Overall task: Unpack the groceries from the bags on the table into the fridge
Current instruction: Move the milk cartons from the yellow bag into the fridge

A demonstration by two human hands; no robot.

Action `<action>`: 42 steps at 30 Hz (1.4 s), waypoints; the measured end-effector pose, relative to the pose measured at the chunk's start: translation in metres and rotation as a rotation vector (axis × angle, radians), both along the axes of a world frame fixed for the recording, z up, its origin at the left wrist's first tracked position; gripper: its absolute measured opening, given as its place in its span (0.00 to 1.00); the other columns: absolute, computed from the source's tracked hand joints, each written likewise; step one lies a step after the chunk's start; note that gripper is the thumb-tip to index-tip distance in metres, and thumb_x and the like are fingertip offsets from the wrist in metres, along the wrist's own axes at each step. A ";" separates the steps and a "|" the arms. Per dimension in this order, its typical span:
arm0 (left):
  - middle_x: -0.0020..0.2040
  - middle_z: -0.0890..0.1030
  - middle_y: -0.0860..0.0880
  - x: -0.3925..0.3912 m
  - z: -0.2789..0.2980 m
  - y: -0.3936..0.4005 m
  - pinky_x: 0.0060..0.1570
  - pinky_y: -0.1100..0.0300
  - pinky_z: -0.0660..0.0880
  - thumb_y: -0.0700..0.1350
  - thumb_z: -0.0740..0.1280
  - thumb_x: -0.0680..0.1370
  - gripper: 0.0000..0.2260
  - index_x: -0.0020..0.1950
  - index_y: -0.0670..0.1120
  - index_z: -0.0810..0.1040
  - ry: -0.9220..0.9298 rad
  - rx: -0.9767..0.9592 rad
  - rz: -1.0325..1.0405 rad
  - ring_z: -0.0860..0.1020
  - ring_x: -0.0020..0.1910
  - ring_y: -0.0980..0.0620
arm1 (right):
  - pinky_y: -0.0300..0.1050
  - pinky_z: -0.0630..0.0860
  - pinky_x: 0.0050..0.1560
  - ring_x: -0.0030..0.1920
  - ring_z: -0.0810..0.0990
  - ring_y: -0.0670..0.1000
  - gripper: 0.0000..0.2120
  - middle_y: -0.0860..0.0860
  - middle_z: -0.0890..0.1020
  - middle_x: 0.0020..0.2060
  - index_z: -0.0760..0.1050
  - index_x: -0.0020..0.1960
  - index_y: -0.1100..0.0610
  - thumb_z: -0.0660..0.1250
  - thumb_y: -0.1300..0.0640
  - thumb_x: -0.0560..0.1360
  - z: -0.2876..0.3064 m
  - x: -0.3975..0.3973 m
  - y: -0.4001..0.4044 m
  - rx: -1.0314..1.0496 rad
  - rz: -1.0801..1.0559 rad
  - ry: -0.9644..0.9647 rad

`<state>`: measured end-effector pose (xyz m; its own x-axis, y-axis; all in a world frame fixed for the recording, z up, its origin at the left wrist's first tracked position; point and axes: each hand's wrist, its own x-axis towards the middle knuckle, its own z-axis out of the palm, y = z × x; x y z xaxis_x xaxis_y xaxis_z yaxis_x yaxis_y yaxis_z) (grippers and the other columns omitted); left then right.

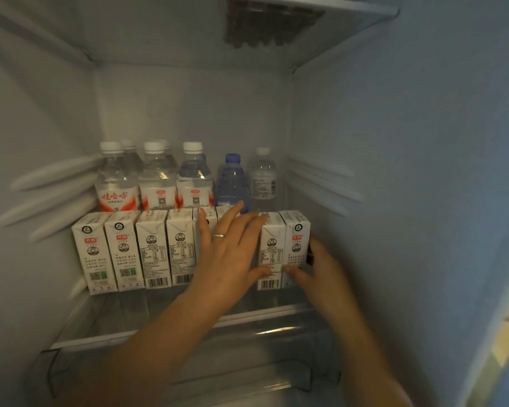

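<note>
A row of several white milk cartons [155, 249] stands on the fridge's glass shelf [147, 308]. My left hand [232, 254], a ring on one finger, lies spread over the cartons in the middle of the row, fingers straight, its thumb touching the second carton from the right [272, 245]. My right hand [323, 271] holds the rightmost carton [296, 230], thumb on its lower front and fingers round its right side. Both cartons stand upright on the shelf.
Behind the cartons stand several water bottles [156, 174] with white caps, a blue-capped bottle [232, 177] and a small clear one [263, 174]. The fridge's right wall [394, 171] is close to the last carton. A clear drawer [188, 371] sits below, another shelf [321, 7] above.
</note>
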<state>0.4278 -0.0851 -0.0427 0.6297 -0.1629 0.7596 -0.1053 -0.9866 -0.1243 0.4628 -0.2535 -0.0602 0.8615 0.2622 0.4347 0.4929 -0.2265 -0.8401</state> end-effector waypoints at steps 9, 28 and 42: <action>0.68 0.69 0.41 0.020 0.006 0.013 0.70 0.39 0.47 0.61 0.78 0.58 0.43 0.68 0.45 0.70 -0.005 0.055 0.089 0.62 0.71 0.41 | 0.26 0.71 0.45 0.51 0.73 0.35 0.28 0.39 0.75 0.53 0.66 0.65 0.46 0.70 0.65 0.72 0.005 0.027 0.017 -0.027 0.025 0.027; 0.60 0.75 0.43 0.012 0.009 0.018 0.61 0.47 0.68 0.57 0.79 0.58 0.42 0.67 0.43 0.70 -0.011 0.024 0.075 0.73 0.58 0.43 | 0.36 0.73 0.55 0.55 0.74 0.38 0.29 0.40 0.76 0.56 0.65 0.62 0.42 0.71 0.64 0.70 0.001 0.039 0.024 -0.041 0.049 0.052; 0.66 0.72 0.48 -0.069 -0.007 0.013 0.64 0.47 0.68 0.50 0.71 0.71 0.29 0.70 0.47 0.68 0.038 -0.219 -0.077 0.71 0.64 0.46 | 0.28 0.61 0.58 0.60 0.65 0.37 0.29 0.45 0.70 0.63 0.66 0.70 0.51 0.72 0.61 0.71 0.014 -0.050 -0.002 -0.073 -0.214 -0.202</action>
